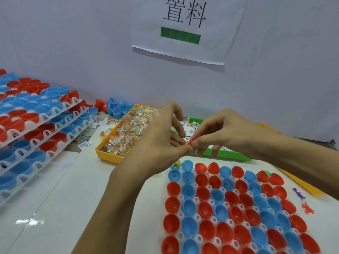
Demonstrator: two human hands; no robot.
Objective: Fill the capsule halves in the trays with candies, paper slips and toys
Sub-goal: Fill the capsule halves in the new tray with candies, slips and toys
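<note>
A white tray [183, 198] at the lower right holds several red and blue capsule halves [218, 196], open side up. Above its far edge my left hand [161, 140] and my right hand [220, 132] meet, and both pinch a small orange toy [189, 143] between their fingertips. A yellow toy [177, 164] lies in a blue half at the tray's far left corner. The yellow bin [110, 155] behind holds bagged coloured candies [128, 129]. The green bin [229, 154] holds white paper slips [190, 128], partly hidden by my hands.
Stacked white trays [55, 114] of red and blue halves fill the left. Loose halves [113, 107] lie by the wall. A purple toy [299, 194] and an orange toy [308, 208] lie on the table right of the tray, near a yellow bin [300, 182].
</note>
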